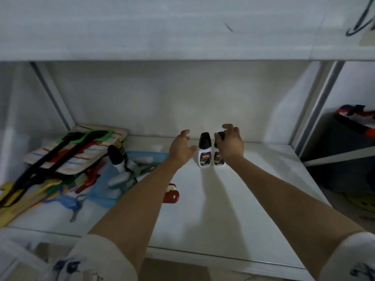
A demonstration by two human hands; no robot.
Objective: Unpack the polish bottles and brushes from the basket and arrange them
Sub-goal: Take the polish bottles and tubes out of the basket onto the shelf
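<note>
I am looking down into a white shelf [213, 209], and I am working its far middle because that stretch is bare while the left end is crowded. On that left end a light blue basket [105, 187] is lying with its load spilling out: a striped cloth pad [77, 153] is sitting on top, long black-handled brushes [60, 151] are lying across it, a third polish bottle [116, 159] is leaning among white-bristled brushes [119, 179], and a red brush [171, 194] is resting on the shelf just beside the basket.

Two polish bottles are standing upright side by side near the back wall, labels facing me, which I judge is the row being started. My right hand [230, 145] is coming over the right bottle [219, 157], fingers curling round its black cap, probably to square it against its neighbour. My left hand [181, 147] is hovering just left of the left bottle [204, 151], fingers spread and released, not touching it, seemingly ready to steady it. The basket is holding more to unpack.
</note>
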